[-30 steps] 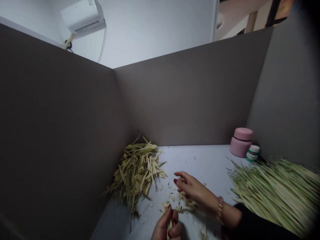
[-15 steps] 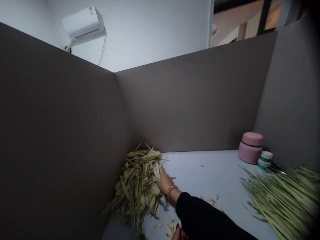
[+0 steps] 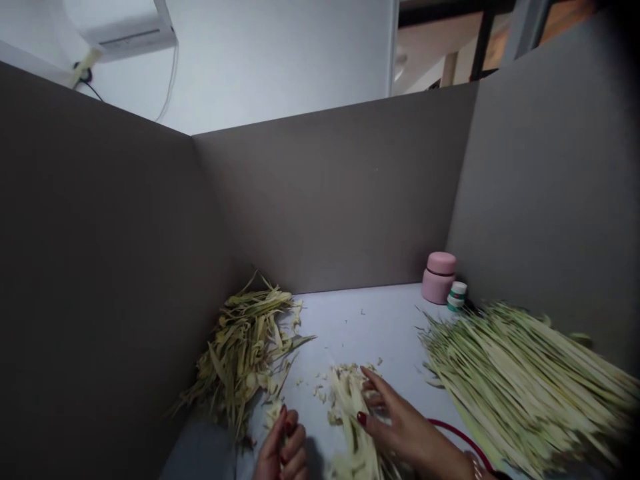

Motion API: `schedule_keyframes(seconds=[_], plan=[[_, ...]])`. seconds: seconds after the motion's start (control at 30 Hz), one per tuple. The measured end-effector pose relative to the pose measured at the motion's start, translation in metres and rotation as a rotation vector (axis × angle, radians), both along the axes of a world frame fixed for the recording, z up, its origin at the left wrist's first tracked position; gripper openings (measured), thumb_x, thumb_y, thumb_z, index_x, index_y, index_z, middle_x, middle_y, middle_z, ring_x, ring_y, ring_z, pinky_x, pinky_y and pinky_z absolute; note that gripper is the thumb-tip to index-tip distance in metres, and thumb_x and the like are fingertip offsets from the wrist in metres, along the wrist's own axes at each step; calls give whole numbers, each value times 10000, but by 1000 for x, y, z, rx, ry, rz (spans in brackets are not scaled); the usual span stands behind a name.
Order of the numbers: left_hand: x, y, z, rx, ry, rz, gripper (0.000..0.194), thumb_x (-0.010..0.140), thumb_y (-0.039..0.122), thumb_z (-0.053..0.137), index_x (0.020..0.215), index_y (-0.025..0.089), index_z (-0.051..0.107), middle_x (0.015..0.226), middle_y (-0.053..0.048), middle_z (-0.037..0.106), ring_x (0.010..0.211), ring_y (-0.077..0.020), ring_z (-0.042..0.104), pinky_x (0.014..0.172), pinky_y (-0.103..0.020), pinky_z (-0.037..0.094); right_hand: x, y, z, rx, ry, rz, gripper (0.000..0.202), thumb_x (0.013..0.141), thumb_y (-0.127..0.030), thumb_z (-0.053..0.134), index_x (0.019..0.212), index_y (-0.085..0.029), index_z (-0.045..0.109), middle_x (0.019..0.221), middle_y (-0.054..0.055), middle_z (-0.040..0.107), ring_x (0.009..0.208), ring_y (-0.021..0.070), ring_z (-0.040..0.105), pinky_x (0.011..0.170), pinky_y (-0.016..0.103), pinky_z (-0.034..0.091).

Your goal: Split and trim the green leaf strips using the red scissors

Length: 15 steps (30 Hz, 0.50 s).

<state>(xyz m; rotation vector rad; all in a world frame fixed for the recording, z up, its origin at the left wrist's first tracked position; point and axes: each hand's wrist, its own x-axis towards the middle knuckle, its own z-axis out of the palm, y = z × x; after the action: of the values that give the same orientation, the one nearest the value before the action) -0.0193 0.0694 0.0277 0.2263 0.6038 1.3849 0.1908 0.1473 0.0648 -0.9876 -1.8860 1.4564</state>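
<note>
So the left hand (image 3: 285,448) is down at the near edge, curled up pretty tight, thumb (image 3: 274,432) on top and pointing far, nails dark red. The right hand (image 3: 400,425) comes in from the near right and is way looser: fingers (image 3: 381,385) angled far left, a bit bent, thumb held apart nearer. Right wrist (image 3: 458,461) just about makes it in.

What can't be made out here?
All in the head view:
Anything inside the left hand: hidden by its curled grip.
Whether the right hand touches the pale strips: the hand covers that spot.
Full shape of the red curved thing: partly behind the right wrist.
Label on the small jar: too small to read.
Top of the air conditioner: cut off by the top edge.
</note>
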Motion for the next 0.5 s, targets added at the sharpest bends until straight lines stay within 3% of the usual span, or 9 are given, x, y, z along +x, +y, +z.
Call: schedule_keyframes(seconds=[0.1,0.2,0.27,0.37,0.5], plan=[[-4,-9,29,-38,75,56,342,454,404,778,559,196,527,363,148,168,314,-4,-39,254,-140,63,22,-6,-4,236,-222,-150,403,779,-372,492,1124,-166,473,1143,121,527,975,223,522,866,334,390],[3,-11,62,-99,223,62,306,533,411,741,598,170,565,373,134,230,313,-1,51,271,-139,105,25,-8,7,323,-299,-145,198,814,-321,430,864,-181,559,789,38,612,677,171,553,639,271,435],[8,-11,77,-139,383,127,317,569,432,714,597,153,566,362,126,248,314,4,92,287,-126,79,18,-13,14,344,-311,-144,178,813,-292,422,760,-184,554,682,15,594,618,159,534,575,250,407],[11,-12,82,-193,580,252,381,497,472,735,563,148,547,329,132,229,307,13,91,303,-121,18,-1,-30,13,356,-302,-64,140,776,-225,452,691,-188,556,675,10,592,626,147,539,572,228,381],[8,-20,70,-295,678,321,403,493,504,718,592,148,556,348,123,280,308,4,145,307,-118,69,-28,-62,-11,308,-371,206,26,606,-180,604,623,-194,591,597,2,592,504,138,510,477,221,314]])
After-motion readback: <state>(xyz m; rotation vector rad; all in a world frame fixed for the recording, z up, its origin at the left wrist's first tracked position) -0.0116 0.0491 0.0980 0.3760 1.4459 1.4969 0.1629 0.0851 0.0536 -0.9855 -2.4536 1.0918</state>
